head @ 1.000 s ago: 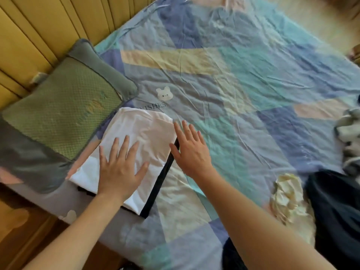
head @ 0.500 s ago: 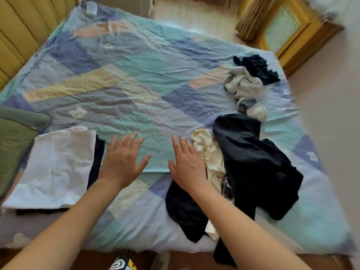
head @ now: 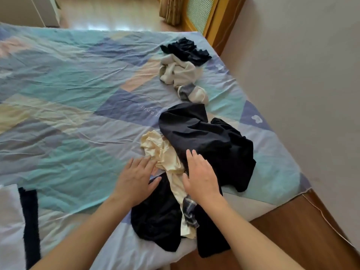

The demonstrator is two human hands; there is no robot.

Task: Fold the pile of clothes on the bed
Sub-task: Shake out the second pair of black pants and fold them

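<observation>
Change: hands moved off the folded white shirt [head: 9,221] to the unfolded pile [head: 194,152].
Left hand [head: 136,177]: flat, holding nothing.
Right hand [head: 200,177]: flat, holding nothing.
Meaning: next garment starts.

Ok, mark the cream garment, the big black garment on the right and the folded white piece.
cream garment [head: 155,147]: head view, on its crumpled upper part, left of the black cloth.
big black garment [head: 210,137]: head view, on its broad middle.
folded white piece [head: 9,221]: head view, on its visible right part at the left edge.

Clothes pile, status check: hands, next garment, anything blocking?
Left hand, right hand open, reaching into pile. Cream garment between them, ungripped. Black garment overlaps it.
</observation>
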